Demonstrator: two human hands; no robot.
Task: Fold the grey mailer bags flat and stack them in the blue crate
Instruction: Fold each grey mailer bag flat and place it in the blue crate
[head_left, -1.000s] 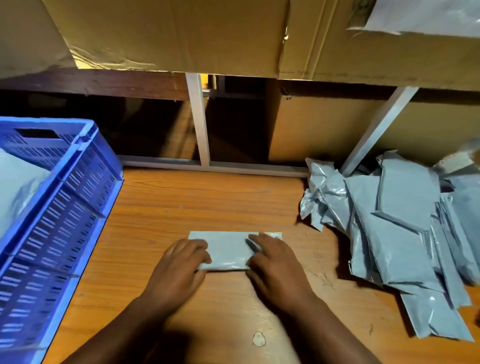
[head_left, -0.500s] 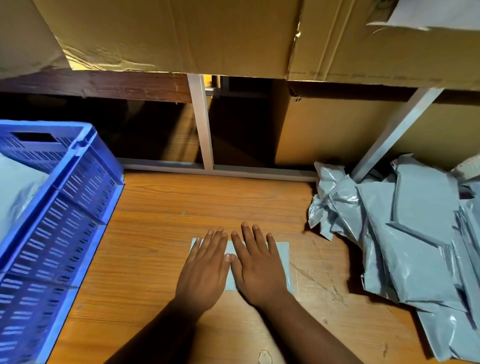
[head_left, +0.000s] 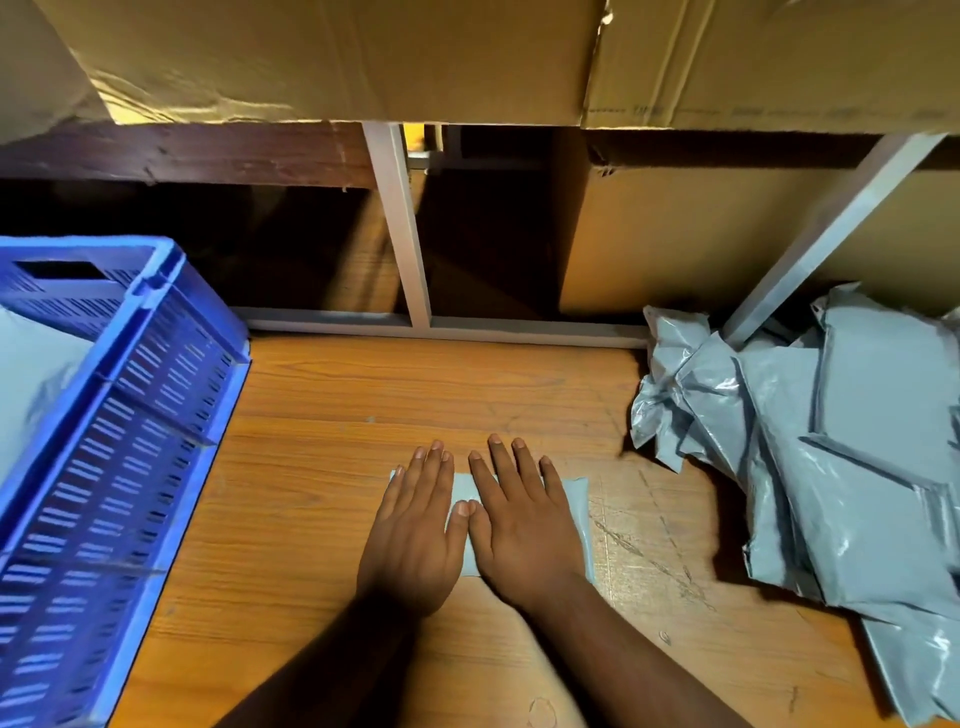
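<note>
- Folded grey mailer bag (head_left: 570, 512) lies flat on the wooden table (head_left: 332, 467), centre-near, mostly covered by both hands; only its right edge, a strip between the hands and a sliver at the far left corner show.
- Left hand (head_left: 415, 535) lies palm down on the left part of the bag, fingers straight and together, pointing far; holds nothing, just presses flat.
- Right hand (head_left: 519, 525) lies palm down on the right part of the bag, fingers straight and slightly spread; also pressing, no grip.
- Thumbs meet over the middle of the bag, tips touching or nearly so; cannot tell which.
- Blue crate (head_left: 130, 415) stands at the left edge of the table, well apart from the bag; slatted walls, handle cut-out on the far wall. Pale grey material (head_left: 31, 384) is visible inside, partly cropped by the frame.
- Pile of unfolded grey mailer bags (head_left: 831, 457) sits at the right, crumpled and overlapping, running from the far right down to the near right corner.
- Cardboard boxes (head_left: 363, 57) fill the shelf above; white metal frame struts (head_left: 400, 228) stand behind the table.
</note>
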